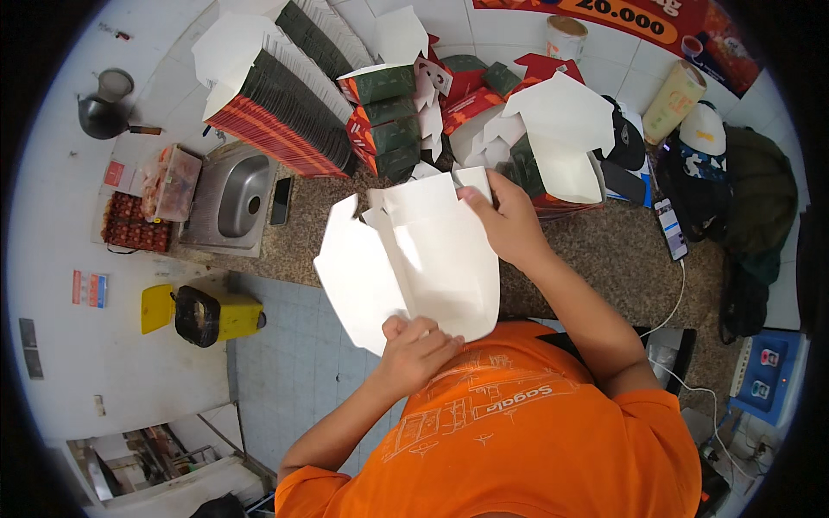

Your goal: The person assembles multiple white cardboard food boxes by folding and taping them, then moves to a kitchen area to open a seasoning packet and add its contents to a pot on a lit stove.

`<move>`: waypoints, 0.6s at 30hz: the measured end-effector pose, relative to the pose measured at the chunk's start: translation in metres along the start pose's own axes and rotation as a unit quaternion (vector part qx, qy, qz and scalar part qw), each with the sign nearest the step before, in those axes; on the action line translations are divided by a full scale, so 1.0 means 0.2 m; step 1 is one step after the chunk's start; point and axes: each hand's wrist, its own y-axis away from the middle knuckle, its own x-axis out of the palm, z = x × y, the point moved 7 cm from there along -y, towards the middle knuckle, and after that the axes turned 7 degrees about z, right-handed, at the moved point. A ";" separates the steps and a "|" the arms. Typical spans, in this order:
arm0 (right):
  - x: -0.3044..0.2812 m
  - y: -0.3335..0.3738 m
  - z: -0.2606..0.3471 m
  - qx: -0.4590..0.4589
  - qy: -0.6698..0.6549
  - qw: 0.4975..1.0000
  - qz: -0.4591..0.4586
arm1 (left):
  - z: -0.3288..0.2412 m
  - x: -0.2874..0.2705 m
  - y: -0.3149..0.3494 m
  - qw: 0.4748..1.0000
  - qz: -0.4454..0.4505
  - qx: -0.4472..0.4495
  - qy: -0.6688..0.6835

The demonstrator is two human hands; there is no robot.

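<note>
A paper food box [442, 259], white inside, is held partly folded in front of my body, its flaps standing out. My left hand [416, 352] is closed on its near edge, fingers curled over the rim. At the far right corner, my right hand [511, 220] pinches a small flap, thumb on the inner side. Just beyond my right hand stands an open box [566, 160] with a white inside and its lid flap raised. Several dark green and red folded boxes [389, 129] are piled beyond the held one.
Tall stacks of flat cartons [285, 108] stand at the back left of the speckled counter [302, 246]. Left of them are a steel sink [246, 203] and a dark phone [281, 201]. A charging phone [670, 229] lies at right, near a dark jacket [760, 190]. A yellow bin [237, 317] stands on the floor.
</note>
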 end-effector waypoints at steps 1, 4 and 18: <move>0.01 0.02 0.01 -0.011 -0.019 1.000 0.019 | 0.03 0.03 0.00 0.999 0.035 -0.025 0.007; 0.10 0.16 0.25 -0.167 -0.046 0.980 0.098 | 0.25 0.03 -0.04 0.880 -0.064 -0.257 0.394; 0.35 0.34 0.43 -0.352 0.082 0.918 0.163 | 0.20 -0.01 0.02 0.517 -0.437 -0.339 0.654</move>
